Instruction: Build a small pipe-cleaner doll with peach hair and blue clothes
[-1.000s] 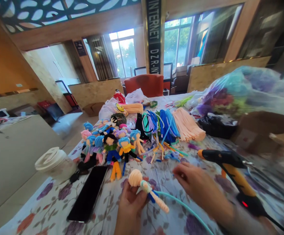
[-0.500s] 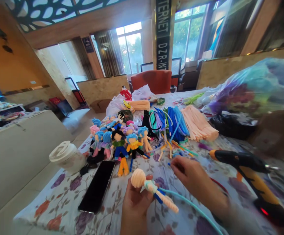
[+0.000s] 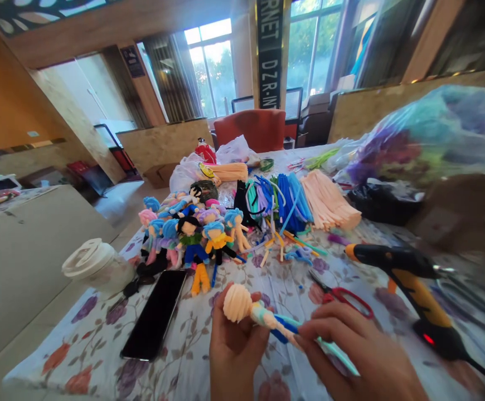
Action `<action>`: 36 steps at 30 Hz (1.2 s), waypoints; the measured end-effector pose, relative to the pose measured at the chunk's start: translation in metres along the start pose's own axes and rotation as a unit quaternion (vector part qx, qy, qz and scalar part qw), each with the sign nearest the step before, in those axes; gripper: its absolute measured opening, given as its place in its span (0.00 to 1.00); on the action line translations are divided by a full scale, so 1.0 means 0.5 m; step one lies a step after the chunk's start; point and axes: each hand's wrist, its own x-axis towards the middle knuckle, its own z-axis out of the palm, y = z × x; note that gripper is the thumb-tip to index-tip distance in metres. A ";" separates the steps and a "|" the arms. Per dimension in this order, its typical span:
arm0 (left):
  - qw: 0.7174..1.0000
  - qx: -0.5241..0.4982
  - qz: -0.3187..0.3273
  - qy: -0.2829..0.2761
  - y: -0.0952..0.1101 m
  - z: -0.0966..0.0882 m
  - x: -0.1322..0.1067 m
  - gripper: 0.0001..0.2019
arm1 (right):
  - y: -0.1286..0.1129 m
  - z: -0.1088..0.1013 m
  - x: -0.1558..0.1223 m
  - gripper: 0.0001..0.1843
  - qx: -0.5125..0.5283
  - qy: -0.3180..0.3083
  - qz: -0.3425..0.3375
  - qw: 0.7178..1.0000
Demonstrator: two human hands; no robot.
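Peach-headed, one doll (image 3: pixel 259 314) is pinched by left hand (image 3: pixel 236 342) and right hand (image 3: pixel 353 342); one phone (image 3: pixel 154 314) lies nearby.

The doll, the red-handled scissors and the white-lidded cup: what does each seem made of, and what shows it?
Doll: seemingly fuzzy chenille stems, matt; wound ridges show on its head.
Scissors: handles probably smooth plastic, being evenly red; the dark, slim blades presumably metal.
Cup: perhaps plastic, given its smooth, moulded lid; its blurred body leaves this open.
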 end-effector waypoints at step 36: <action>1.000 0.006 0.009 0.013 0.010 0.025 -0.014 0.34 | -0.005 0.036 -0.008 0.06 0.021 0.035 -0.007 0.999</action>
